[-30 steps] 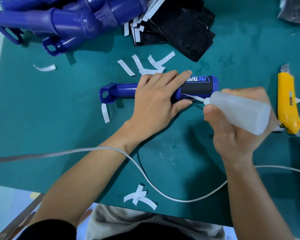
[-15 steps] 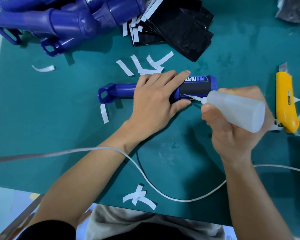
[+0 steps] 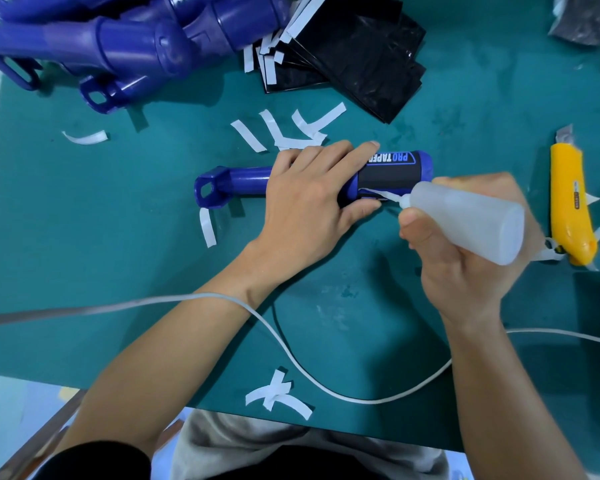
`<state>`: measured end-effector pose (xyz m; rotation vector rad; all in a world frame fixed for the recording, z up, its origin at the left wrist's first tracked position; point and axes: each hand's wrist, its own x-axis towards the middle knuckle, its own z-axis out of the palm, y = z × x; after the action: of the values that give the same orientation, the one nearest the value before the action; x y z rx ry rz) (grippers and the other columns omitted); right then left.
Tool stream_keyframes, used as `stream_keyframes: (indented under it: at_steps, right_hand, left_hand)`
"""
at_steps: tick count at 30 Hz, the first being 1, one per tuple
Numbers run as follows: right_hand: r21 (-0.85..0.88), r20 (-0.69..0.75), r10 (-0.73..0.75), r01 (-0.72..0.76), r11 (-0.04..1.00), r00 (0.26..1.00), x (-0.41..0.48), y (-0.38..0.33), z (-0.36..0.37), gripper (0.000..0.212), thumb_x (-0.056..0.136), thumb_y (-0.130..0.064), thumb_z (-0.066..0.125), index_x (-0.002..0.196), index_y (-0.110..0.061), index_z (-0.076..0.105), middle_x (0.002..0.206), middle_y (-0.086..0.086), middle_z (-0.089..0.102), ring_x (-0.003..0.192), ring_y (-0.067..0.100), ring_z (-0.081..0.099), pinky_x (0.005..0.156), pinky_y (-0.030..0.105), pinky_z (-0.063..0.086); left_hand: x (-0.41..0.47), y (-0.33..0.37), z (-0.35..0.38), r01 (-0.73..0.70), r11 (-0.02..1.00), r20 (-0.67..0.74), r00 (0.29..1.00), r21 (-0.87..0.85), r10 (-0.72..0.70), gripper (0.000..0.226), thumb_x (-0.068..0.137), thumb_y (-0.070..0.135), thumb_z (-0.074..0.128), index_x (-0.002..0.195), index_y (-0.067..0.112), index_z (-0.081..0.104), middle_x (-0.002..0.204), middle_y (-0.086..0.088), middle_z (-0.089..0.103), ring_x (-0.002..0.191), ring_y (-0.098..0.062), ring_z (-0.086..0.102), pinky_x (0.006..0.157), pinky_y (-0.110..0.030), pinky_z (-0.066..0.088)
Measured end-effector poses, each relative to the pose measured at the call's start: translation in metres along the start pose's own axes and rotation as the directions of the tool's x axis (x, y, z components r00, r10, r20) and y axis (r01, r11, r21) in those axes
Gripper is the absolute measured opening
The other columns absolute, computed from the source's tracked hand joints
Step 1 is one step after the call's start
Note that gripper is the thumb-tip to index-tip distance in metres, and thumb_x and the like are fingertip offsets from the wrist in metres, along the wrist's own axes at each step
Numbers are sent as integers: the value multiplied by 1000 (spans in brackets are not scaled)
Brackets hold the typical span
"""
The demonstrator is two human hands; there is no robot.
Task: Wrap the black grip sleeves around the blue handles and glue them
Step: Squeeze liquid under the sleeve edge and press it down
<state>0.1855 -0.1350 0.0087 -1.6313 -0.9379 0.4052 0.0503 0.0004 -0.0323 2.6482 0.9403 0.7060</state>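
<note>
Both hands are at work over a green tabletop (image 3: 118,271). Left hand (image 3: 309,199) lies across a blue handle (image 3: 243,183), fingers draped over its top and thumb tucked against the near side, pinning it flat. Right hand (image 3: 465,265) is wrapped firmly around a cloudy glue bottle (image 3: 465,220), thumb on its near side, tilted so the nozzle touches the near edge of the black grip sleeve (image 3: 385,174). That sleeve sits around the handle's right end, white lettering facing up.

Risks, as I judge them:
- The left thumb sits just beside the nozzle, so a hard squeeze could put glue on skin.
- Too much glue could run off the seam onto the tabletop and stick the handle down.
- A white strip (image 3: 381,195) pokes out at the seam and might get glued in.
- If the left hand eases off, the round handle may roll, or the sleeve edge may lift before it bonds.

Both forearms reach in from the near edge, the left angled up to the right, the right nearly straight, wrist bent back.

Nearby lie more blue handles (image 3: 118,46), spare black sleeves (image 3: 361,53) and a yellow utility knife (image 3: 570,202).
</note>
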Motion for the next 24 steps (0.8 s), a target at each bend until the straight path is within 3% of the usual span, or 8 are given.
stream_keyframes:
  at_steps: [24]
  right_hand:
    - [5,-22,-38,38,999,999,-1,3,0,36,94,-21,74,81,12,67,79,17,65,66,34,62,68,30,45]
  left_hand:
    - [1,2,-1,6,1000,-7,1000,-7,-6,59,90,61,71,137,25,68,122,7,69,101,-20,63,90,-36,37]
